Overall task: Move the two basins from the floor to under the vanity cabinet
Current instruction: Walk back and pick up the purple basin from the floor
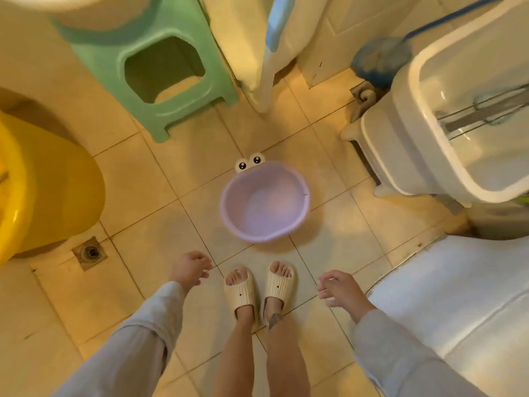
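Observation:
A small lilac plastic basin (264, 200) with two cartoon eyes on its far rim stands upright and empty on the tiled floor, just ahead of my feet. A large yellow basin (34, 181) lies at the left edge of the view, partly cut off. My left hand (190, 267) hangs to the left of my feet, fingers loosely curled and holding nothing. My right hand (339, 287) hangs to the right, fingers apart and empty. Both hands are apart from the lilac basin, nearer to me than it is.
A green plastic stool (154, 70) stands at the back left. A white mop bucket (446, 124) is at the right, a white toilet (458, 299) at the lower right. A floor drain (90, 252) sits near the yellow basin. My slippered feet (259, 290) stand on the tiles.

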`<state>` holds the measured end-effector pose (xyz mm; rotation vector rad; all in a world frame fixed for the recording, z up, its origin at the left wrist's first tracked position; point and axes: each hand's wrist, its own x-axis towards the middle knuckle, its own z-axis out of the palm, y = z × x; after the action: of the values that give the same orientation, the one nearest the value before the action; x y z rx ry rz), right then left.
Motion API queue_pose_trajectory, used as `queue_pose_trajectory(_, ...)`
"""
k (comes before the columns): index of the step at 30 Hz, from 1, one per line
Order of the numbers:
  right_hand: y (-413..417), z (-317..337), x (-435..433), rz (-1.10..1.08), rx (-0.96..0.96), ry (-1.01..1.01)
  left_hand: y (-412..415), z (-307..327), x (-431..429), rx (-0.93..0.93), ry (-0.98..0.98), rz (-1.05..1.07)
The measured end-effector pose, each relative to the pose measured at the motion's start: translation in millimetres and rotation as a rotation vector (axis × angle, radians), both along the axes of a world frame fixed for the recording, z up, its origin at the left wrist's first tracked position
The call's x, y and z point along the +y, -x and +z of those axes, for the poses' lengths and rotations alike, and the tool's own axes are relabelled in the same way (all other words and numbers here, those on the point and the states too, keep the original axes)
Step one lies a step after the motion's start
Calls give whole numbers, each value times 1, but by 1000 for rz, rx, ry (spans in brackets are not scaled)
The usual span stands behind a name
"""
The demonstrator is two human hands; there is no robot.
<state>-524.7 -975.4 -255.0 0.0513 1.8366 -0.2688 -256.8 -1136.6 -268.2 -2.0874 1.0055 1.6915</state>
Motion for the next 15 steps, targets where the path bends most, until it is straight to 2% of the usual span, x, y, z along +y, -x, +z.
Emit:
queue_pose_trajectory(3,5,-92,-21,-39,-6,-25,18,-79,-11,-31,33,32)
queue_pose_trajectory(6,11,-175,-44,-103,70,-7,34,-155,-17,-117,95,45)
queue_pose_trajectory(9,17,-244,-64,-239,116,28,45,-222,-26,-221,159,117)
queue_pose_trajectory(11,19,-282,-70,-337,96,69,48,-258,-33,-217,159,275)
queue_pose_trajectory(13,21,-310,-73,-419,94,119,47,-285,-38,-102,77,528)
queue_pose_trajectory(15,22,-329,-74,-478,115,154,49,-299,-40,14,-19,695)
